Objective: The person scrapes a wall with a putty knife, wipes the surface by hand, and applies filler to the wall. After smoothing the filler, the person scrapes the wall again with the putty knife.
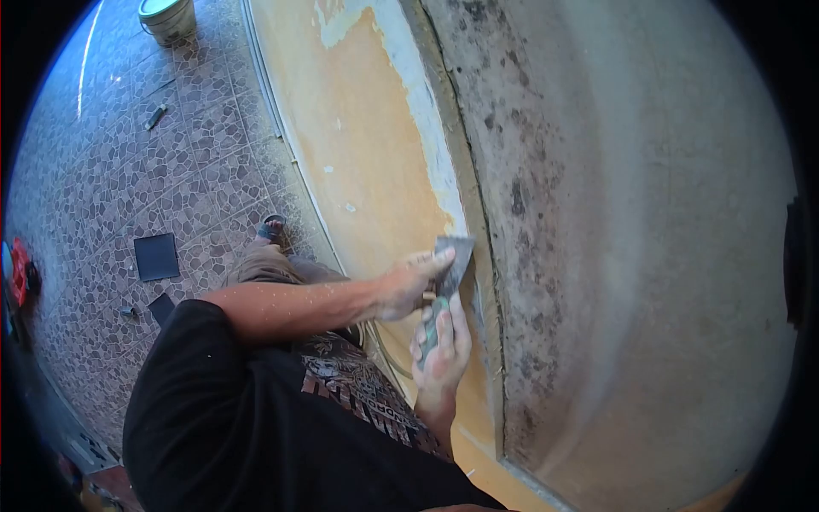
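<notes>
A putty knife (pixel 455 260) with a broad grey blade and a green handle is between my two hands, close to the edge of a yellow-orange wall (pixel 367 145). My right hand (pixel 445 346) wraps its fingers around the handle. Against the blade presses the thumb of my left hand (pixel 414 282), its other fingers curled partly out of sight behind the blade. Both hands look dusty. White filler (pixel 431 136) runs in a strip along the wall's edge, ending just beyond the blade. Past that edge lies a grey surface (pixel 614 256) with dark spots.
A lidded bucket (pixel 173 24) stands on the stone-patterned floor (pixel 200 183). Two dark flat sheets, one a black square (pixel 156 257), lie there, plus a small dark-and-light object (pixel 156 117). A sandalled foot (pixel 271 229) is near the wall. Something red (pixel 19 273) shows at far left.
</notes>
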Motion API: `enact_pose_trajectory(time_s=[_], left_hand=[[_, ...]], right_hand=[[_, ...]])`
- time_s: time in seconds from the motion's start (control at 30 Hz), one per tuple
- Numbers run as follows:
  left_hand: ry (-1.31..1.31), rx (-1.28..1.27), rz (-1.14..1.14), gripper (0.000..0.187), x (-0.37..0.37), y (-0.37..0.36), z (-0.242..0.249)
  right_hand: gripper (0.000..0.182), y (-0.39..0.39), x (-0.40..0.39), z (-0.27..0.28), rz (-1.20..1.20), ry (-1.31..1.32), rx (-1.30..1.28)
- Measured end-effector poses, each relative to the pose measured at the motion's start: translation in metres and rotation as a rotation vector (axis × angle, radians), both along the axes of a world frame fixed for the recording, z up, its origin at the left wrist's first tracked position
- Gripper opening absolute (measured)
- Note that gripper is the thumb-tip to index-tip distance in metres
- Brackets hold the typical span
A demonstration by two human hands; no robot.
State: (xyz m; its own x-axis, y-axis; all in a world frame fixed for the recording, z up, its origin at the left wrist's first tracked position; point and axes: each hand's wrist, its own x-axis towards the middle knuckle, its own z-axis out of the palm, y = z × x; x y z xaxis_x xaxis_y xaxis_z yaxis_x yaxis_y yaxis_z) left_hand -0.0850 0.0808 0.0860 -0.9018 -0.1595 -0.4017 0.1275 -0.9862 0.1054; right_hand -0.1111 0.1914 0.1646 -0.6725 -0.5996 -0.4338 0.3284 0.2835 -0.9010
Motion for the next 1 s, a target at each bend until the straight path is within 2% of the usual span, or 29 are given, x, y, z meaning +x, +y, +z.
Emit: enact_pose_trajectory(time_s=[0.07, 0.17, 0.23, 0.37, 0.47, 0.53, 0.63, 0.7, 0.8, 0.87, 1.0], left_hand=[[-0.012, 0.016, -0.039, 0.026, -0.002, -0.003, 0.004], [-0.024, 0.007, 0.114, 0.023, 0.001, -0.023, -0.001], [0.027, 0.000, 0.110, 0.023, 0.002, -0.024, -0.011], [-0.018, 0.050, -0.069, 0.021, -0.001, -0.003, -0.005], [0.014, 0.058, -0.029, 0.022, 0.002, -0.019, -0.007], [0.009, -0.004, 0.128, 0.022, 0.004, -0.031, -0.014], [0.021, 0.033, 0.053, 0.021, 0.004, -0.020, -0.011], [-0.054, 0.040, -0.017, 0.027, 0.001, -0.007, -0.006], [-0.020, 0.056, 0.000, 0.022, -0.001, -0.021, -0.012], [-0.048, 0.043, 0.139, 0.022, 0.002, -0.037, -0.015], [0.008, 0.070, 0.082, 0.022, 0.005, -0.030, -0.014]], right_hand=[[0.042, -0.007, -0.008, 0.002, 0.031, -0.010, 0.002], [0.044, -0.029, -0.006, -0.008, 0.022, -0.017, 0.019], [0.043, -0.028, -0.002, -0.013, 0.042, -0.008, -0.016], [0.042, -0.006, -0.007, -0.003, 0.015, -0.018, 0.005], [0.042, -0.020, -0.011, -0.003, 0.042, -0.048, 0.042], [0.037, -0.034, -0.004, -0.016, 0.007, -0.018, 0.008], [0.032, -0.019, -0.005, -0.011, 0.003, -0.029, -0.004], [0.032, -0.013, -0.010, -0.006, -0.005, -0.057, 0.006], [0.033, -0.019, -0.016, -0.005, 0.042, -0.053, 0.071], [0.032, -0.044, -0.013, -0.014, 0.041, -0.034, 0.066], [0.031, -0.029, -0.013, -0.015, 0.045, -0.051, 0.065]])
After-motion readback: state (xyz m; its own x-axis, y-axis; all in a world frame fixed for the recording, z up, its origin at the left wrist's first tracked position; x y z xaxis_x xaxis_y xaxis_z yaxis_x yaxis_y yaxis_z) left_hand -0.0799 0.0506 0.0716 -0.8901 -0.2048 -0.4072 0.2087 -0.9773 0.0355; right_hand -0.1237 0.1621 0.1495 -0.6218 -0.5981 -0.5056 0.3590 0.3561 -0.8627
